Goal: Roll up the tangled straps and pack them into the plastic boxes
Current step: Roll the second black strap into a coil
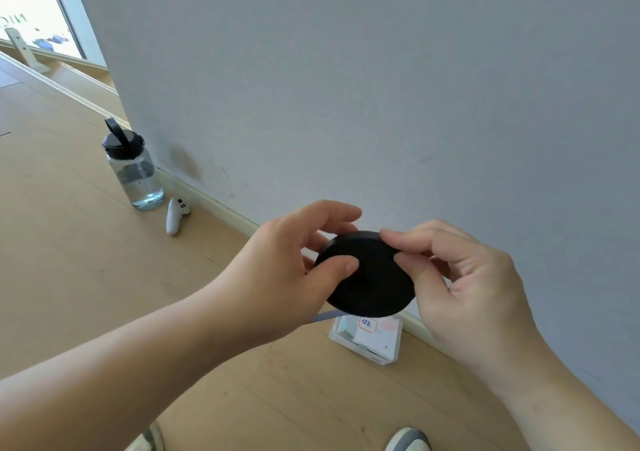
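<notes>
The rolled black strap [370, 277] hangs in the air directly above the plastic box [367, 341], held between both hands. The left hand [277, 277] grips one side, its thumb pressed on the flat face and its fingers [332, 215] curled over the far rim. The right hand [467, 277] pinches the opposite rim between thumb and forefinger. The box lies on the floor below, against the foot of the wall, partly hidden by the roll, so I cannot tell whether it is open.

The likeliest trouble, as I judge it, is the coil springing loose. Nothing visible fastens its outer end, so a slackened pinch on the way down to the box could let the wraps slide sideways or the tail unwind. If the fit is tight, the roll may catch the box's rim and deform. A water bottle [136, 173] and a white controller [175, 216] sit well away from the box, along the wall
</notes>
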A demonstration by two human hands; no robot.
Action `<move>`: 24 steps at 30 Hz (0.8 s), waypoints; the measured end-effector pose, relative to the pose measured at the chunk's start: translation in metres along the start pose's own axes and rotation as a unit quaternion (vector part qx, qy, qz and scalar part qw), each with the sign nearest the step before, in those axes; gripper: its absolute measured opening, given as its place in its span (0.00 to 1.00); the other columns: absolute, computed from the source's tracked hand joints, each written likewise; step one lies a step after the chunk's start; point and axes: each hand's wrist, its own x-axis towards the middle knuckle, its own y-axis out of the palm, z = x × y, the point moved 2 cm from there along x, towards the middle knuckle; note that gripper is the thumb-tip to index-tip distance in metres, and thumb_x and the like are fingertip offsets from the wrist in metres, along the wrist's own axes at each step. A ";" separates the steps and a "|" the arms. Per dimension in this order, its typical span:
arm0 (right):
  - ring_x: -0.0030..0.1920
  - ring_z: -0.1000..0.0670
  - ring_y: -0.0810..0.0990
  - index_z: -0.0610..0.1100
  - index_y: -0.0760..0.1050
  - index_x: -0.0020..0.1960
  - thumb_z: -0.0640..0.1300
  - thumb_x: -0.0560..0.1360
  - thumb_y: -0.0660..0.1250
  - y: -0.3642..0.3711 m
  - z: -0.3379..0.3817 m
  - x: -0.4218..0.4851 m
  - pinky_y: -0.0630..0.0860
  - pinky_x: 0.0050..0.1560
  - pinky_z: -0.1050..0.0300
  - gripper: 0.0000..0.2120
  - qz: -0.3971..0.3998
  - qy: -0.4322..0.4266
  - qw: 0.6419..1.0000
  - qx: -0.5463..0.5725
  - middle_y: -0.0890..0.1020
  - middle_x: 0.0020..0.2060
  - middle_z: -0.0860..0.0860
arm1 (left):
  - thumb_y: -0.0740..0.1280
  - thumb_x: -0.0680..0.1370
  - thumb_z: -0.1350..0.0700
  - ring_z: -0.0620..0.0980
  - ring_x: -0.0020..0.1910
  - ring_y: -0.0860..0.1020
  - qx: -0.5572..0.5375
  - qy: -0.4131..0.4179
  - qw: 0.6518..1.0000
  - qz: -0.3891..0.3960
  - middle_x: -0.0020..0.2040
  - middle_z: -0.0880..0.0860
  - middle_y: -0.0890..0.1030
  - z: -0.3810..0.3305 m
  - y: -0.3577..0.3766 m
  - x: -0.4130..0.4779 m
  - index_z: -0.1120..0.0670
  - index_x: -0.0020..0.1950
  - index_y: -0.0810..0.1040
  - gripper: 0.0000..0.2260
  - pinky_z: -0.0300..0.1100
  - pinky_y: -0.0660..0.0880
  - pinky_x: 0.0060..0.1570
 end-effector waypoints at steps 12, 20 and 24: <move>0.46 0.55 0.86 0.66 0.85 0.53 0.35 0.74 0.76 -0.002 -0.005 0.000 0.82 0.51 0.64 0.23 -0.012 0.095 0.990 0.104 0.88 0.46 0.58 | 0.73 0.79 0.60 0.45 0.47 0.85 -0.177 -0.031 0.978 -0.106 0.44 0.47 0.86 0.002 -0.008 0.011 0.43 0.55 0.86 0.12 0.33 0.80 0.48; 0.48 0.52 0.84 0.58 0.86 0.51 0.27 0.77 0.69 -0.005 -0.004 0.001 0.76 0.47 0.70 0.25 -0.006 0.034 0.998 0.046 0.85 0.44 0.56 | 0.76 0.76 0.58 0.42 0.48 0.85 -0.063 0.023 0.996 -0.057 0.49 0.41 0.85 -0.004 -0.006 0.006 0.44 0.54 0.82 0.12 0.33 0.81 0.50; 0.49 0.52 0.84 0.58 0.86 0.50 0.28 0.76 0.70 0.003 -0.001 -0.002 0.76 0.45 0.70 0.24 0.021 0.013 0.999 0.020 0.85 0.44 0.56 | 0.74 0.78 0.59 0.34 0.48 0.81 0.037 0.045 0.998 -0.012 0.49 0.31 0.82 -0.009 -0.001 0.004 0.39 0.54 0.81 0.14 0.25 0.75 0.46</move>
